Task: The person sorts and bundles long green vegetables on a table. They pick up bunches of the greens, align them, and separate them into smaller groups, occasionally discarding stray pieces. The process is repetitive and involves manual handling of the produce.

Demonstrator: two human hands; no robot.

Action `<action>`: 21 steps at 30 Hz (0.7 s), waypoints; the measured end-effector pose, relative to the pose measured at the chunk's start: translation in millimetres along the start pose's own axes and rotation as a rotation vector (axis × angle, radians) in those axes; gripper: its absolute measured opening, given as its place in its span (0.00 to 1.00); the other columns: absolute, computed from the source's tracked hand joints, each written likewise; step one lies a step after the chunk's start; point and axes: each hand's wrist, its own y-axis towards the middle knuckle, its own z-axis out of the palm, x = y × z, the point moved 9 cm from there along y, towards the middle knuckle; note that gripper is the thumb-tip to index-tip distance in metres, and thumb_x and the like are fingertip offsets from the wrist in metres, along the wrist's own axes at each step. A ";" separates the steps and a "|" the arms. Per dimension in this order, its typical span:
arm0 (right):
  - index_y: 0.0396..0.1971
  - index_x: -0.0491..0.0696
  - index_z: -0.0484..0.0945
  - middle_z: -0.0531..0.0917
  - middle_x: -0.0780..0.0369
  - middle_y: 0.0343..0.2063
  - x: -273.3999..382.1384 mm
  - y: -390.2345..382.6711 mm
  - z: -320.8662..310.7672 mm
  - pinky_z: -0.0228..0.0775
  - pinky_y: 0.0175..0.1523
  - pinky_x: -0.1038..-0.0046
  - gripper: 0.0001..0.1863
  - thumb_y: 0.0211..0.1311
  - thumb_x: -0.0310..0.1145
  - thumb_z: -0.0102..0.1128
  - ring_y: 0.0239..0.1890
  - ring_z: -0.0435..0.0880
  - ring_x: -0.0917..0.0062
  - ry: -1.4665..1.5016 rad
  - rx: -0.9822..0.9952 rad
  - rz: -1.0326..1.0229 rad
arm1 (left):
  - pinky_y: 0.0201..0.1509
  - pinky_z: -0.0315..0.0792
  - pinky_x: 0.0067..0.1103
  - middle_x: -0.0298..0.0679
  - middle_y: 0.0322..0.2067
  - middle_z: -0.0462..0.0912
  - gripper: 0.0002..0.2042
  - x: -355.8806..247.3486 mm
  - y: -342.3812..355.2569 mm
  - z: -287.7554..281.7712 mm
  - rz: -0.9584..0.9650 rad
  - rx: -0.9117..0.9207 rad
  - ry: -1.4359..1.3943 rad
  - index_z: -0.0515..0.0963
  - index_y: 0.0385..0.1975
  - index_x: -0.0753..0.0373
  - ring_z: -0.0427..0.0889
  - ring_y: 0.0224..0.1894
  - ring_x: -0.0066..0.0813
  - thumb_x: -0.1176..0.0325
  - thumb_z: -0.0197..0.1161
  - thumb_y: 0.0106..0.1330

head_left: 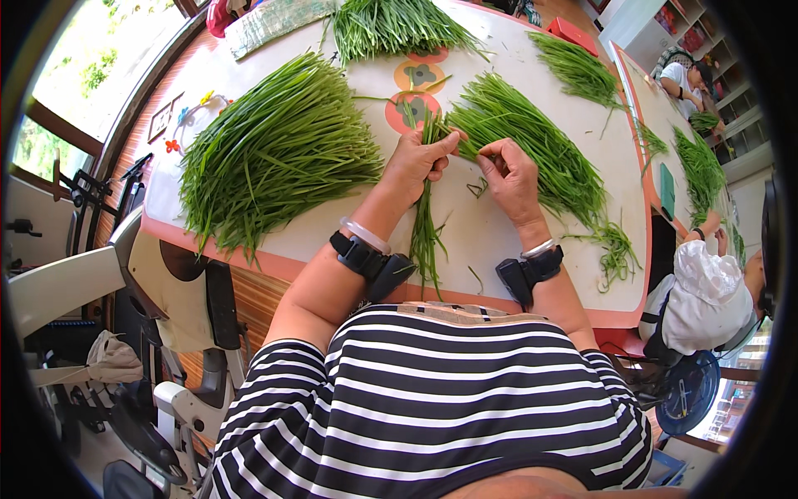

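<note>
a person in white [702,295] sits at right, a red box [572,33] on the far table edge [249,254].

On the table [515,241], the left hand [413,162] and right hand [511,176] sit side by side at centre, a small bunch of stalks [426,229] trailing from the left hand toward 6 o'clock. A large heap [274,154] lies at 9 o'clock, another heap [532,145] at 2 o'clock — touching the right hand — and a third pile [391,25] at 12 o'clock.
</note>
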 end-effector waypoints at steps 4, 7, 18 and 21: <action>0.28 0.44 0.78 0.76 0.66 0.23 -7.7 -0.4 -14.4 0.62 0.24 0.83 0.03 0.56 0.24 0.65 0.18 0.68 0.85 -0.023 -0.095 0.003 | 0.28 0.68 0.15 0.32 0.31 0.78 0.09 -12.6 1.1 -10.8 0.133 -0.111 -0.035 0.80 0.35 0.58 0.74 0.30 0.14 0.60 0.62 0.66; 0.29 0.44 0.79 0.77 0.67 0.23 -32.4 -3.5 -23.4 0.62 0.24 0.83 0.03 0.56 0.25 0.64 0.18 0.68 0.86 0.043 -0.185 0.097 | 0.36 0.74 0.19 0.33 0.32 0.81 0.08 -30.9 2.2 -14.3 0.191 -0.067 -0.290 0.76 0.36 0.58 0.79 0.34 0.23 0.61 0.56 0.71; 0.32 0.50 0.79 0.78 0.63 0.32 -9.3 -0.8 5.3 0.74 0.40 0.68 0.05 0.55 0.31 0.62 0.38 0.79 0.67 -0.461 0.069 -0.049 | 0.17 0.53 0.11 0.28 0.20 0.62 0.08 -26.3 -6.6 1.5 -0.031 0.171 -0.317 0.71 0.33 0.57 0.58 0.19 0.15 0.61 0.57 0.70; 0.30 0.49 0.77 0.78 0.63 0.32 -9.7 0.5 2.8 0.73 0.38 0.68 0.04 0.55 0.29 0.62 0.35 0.79 0.66 -0.459 0.019 -0.085 | 0.17 0.56 0.14 0.28 0.18 0.66 0.09 -13.7 -4.7 -0.5 -0.073 0.072 -0.141 0.69 0.28 0.56 0.64 0.17 0.15 0.65 0.63 0.65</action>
